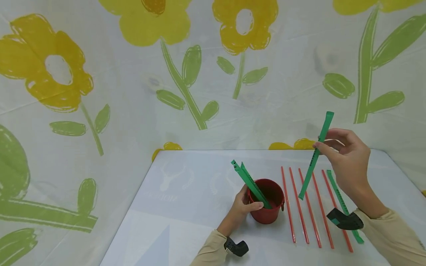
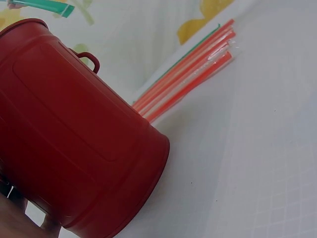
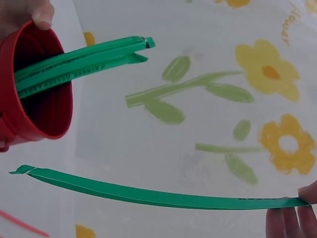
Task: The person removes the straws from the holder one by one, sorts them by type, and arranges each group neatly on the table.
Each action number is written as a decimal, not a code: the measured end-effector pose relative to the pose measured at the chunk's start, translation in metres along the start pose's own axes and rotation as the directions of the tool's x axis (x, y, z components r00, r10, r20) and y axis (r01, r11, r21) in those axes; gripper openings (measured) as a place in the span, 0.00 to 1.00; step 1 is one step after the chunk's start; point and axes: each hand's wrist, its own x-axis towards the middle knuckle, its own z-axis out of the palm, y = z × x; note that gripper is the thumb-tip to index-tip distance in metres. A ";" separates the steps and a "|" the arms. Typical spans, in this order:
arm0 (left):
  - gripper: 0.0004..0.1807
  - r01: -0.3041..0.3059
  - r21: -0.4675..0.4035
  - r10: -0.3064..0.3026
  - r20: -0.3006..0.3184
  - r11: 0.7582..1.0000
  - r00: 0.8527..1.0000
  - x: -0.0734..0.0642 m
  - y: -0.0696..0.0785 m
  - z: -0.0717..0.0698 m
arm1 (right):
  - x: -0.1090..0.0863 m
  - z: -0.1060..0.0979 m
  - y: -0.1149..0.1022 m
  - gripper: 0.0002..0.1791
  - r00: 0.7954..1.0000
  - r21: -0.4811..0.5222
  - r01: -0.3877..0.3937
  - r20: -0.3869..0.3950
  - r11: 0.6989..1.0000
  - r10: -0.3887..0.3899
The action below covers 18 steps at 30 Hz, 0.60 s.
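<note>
My left hand (image 1: 237, 210) grips the rim of a small red bucket (image 1: 266, 217) that has small side handles. Several fingers of that hand are hidden behind it. Leaning inside the bucket are two long green packets (image 1: 250, 183), their crimped ends above the rim. Up and to the right, my right hand (image 1: 352, 160) pinches another slim green packet (image 1: 312, 168) with black print between thumb and fingers. It hangs slanted in the air, its lower end apart from the bucket, as the right wrist view (image 3: 148, 197) also shows for the packet.
Several red straws (image 1: 309, 207), seemingly in clear wrapping, lie side by side right of the bucket. Another green packet (image 1: 338, 197) lies beside them, beneath my right arm. The white table (image 1: 159, 210) meets a flower-printed cloth (image 1: 126, 111) at its back and left.
</note>
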 end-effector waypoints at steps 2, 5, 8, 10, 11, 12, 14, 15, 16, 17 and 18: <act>0.33 0.000 -0.011 0.000 0.004 1.000 1.000 0.000 0.001 0.000 | 0.000 -0.005 0.002 0.17 1.000 -0.015 -0.011 -0.003 1.000 0.011; 0.33 0.000 -0.026 0.000 0.012 1.000 1.000 0.000 0.005 0.000 | 0.001 -0.012 0.005 0.17 1.000 -0.012 -0.029 0.000 1.000 0.029; 0.33 0.004 -0.031 -0.003 0.017 1.000 1.000 -0.001 0.011 0.001 | 0.002 -0.018 0.008 0.17 0.999 0.008 -0.045 0.003 0.999 0.045; 0.33 0.005 -0.033 -0.004 0.019 0.999 1.000 -0.002 0.015 0.002 | 0.002 -0.022 0.009 0.17 0.999 -0.015 -0.053 0.010 0.998 0.053; 0.33 0.003 -0.032 -0.002 0.018 0.999 1.000 -0.002 0.017 0.003 | 0.003 -0.024 0.010 0.17 0.998 -0.012 -0.058 0.011 0.998 0.058; 0.33 0.003 -0.031 -0.003 0.017 1.000 1.000 -0.003 0.018 0.003 | 0.003 -0.027 0.011 0.17 0.998 -0.023 -0.062 0.014 0.998 0.063; 0.33 -0.003 -0.028 0.003 0.015 1.000 1.000 -0.003 0.020 0.005 | 0.003 -0.031 0.013 0.17 0.997 -0.029 -0.074 0.019 0.997 0.075; 0.33 -0.004 -0.026 0.005 0.014 1.000 1.000 -0.003 0.021 0.005 | 0.003 -0.033 0.014 0.17 0.997 -0.029 -0.079 0.021 0.996 0.079; 0.33 -0.006 -0.025 0.006 0.013 1.000 1.000 -0.003 0.021 0.005 | 0.004 -0.034 0.014 0.17 0.996 -0.030 -0.083 0.022 0.996 0.084; 0.33 -0.007 -0.025 0.007 0.013 1.000 1.000 -0.003 0.021 0.005 | 0.004 -0.036 0.015 0.16 0.996 -0.026 -0.089 0.023 0.996 0.089; 0.33 -0.010 -0.027 0.011 0.013 1.000 1.000 -0.004 0.022 0.006 | 0.004 -0.038 0.016 0.16 0.995 -0.047 -0.093 0.023 0.995 0.094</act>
